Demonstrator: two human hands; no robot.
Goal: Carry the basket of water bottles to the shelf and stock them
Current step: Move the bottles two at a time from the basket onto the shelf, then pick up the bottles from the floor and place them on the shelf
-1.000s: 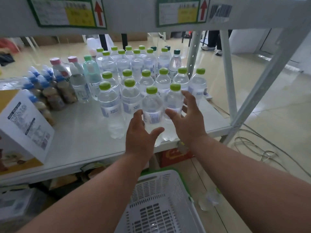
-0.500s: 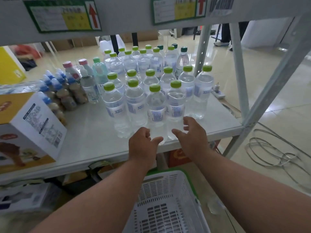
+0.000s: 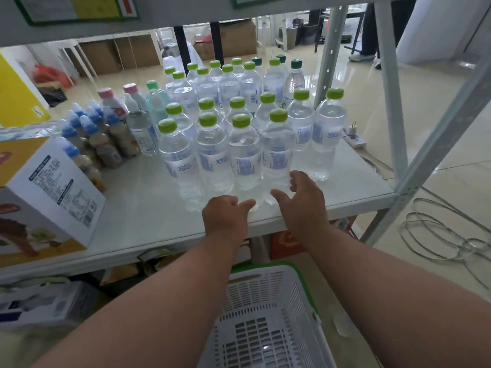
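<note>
Several clear water bottles (image 3: 245, 152) with green caps stand upright in rows on the white shelf (image 3: 148, 219). My left hand (image 3: 224, 216) hovers at the shelf's front edge, fingers loosely curled, holding nothing. My right hand (image 3: 303, 205) is beside it, fingers spread, just in front of the front-row bottles and not gripping any. Below the shelf, between my forearms, sits the white plastic basket (image 3: 265, 328) with a green rim; no bottles show inside it.
A white and yellow carton (image 3: 45, 197) lies at the shelf's left. Small blue-capped bottles (image 3: 106, 139) and pink-capped ones (image 3: 109, 102) stand behind it. Grey shelf posts (image 3: 390, 102) rise at the right. Cables (image 3: 451, 243) and a power strip (image 3: 354, 139) lie on the floor.
Both hands have drawn back from the front-row bottles toward the shelf's front edge, leaving the bottles standing. The view has moved closer and tilted slightly.
</note>
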